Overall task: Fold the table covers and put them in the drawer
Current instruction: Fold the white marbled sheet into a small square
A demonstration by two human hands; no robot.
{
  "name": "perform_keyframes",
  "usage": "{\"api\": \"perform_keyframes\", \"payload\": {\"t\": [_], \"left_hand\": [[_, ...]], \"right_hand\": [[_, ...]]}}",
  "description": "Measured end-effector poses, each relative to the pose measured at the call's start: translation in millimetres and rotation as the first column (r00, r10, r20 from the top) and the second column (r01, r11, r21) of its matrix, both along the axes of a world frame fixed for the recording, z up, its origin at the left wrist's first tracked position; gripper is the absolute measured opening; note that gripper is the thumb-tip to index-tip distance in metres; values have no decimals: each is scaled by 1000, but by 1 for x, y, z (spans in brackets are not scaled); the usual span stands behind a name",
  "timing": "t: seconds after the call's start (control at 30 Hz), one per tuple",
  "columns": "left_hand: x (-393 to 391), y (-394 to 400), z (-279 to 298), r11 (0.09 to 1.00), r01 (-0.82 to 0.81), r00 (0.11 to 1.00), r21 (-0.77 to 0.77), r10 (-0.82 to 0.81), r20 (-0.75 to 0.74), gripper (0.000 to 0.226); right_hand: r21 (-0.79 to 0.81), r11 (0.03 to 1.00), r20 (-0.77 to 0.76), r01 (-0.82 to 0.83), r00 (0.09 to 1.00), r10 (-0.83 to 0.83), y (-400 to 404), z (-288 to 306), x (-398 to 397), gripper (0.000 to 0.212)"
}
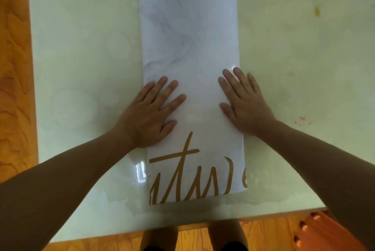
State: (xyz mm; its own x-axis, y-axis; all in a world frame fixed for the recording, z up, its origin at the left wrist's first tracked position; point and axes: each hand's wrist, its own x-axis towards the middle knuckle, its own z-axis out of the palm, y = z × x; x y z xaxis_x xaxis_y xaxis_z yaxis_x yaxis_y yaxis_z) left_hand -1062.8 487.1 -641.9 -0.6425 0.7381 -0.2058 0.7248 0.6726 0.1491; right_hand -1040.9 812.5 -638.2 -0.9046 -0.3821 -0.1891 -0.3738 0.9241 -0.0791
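Nearest: legs and dark shorts at bottom edge, orange-brown wood-grain floor underneath, orange slotted plastic object at lower right, type unclear. Pale yellow-green glossy tabletop fills most of view, faint ring marks on left part, small yellow and red stains on right. Folded white marble-pattern table cover with gold script lettering lying flat mid-table as a long narrow strip, lettering at near end, grey veining toward far end, far edge slightly lifted. Left hand flat on cover's left edge, fingers spread and straight, palm partly over tabletop. Right hand flat on cover's right edge, fingers spread, pressing down. No pinching or curling by either hand; cover lies under both palms, between both forearms.
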Motion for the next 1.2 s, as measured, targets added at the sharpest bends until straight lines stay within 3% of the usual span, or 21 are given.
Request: {"api": "perform_keyframes", "payload": {"t": [0.1,0.23,0.37,0.43,0.53,0.67,0.83,0.93,1.07,1.13,1.2], "left_hand": [[-2,-1,6,999,36,999,6,-36,9,68],[1,-20,9,979,201,980,-46,-201,3,63],[3,-23,12,984,149,989,-101,-146,33,64],[3,-22,15,982,155,987,-111,-149,61,63],[0,-22,17,978,164,985,-130,-155,78,63],[2,-20,19,979,154,986,-136,-143,84,64],[1,-19,20,980,147,988,-137,-138,74,64],[3,-17,21,978,150,987,-147,-139,85,64],[5,-15,30,963,143,989,-230,-131,65,64],[23,-3,41,967,59,998,-249,-58,12,62],[62,15,50,984,-53,999,-172,51,-11,62]], "right_hand": [[28,1000,27,-8,1000,7,-1,-2,0,66],[17,1000,36,-8,999,7,-1,2,1,66],[23,1000,19,-2,1000,1,-4,6,-2,65],[30,988,-6,-152,988,153,2,12,2,58],[12,885,-29,-465,885,465,25,15,30,52],[66,823,84,-564,825,558,51,29,62,64],[-94,680,307,-727,628,715,35,44,104,75],[-49,736,330,-675,685,650,23,33,125,83],[11,785,323,-619,745,583,20,31,136,78],[10,776,322,-630,737,594,20,32,136,78],[-3,782,324,-624,739,591,20,32,136,77]]}}
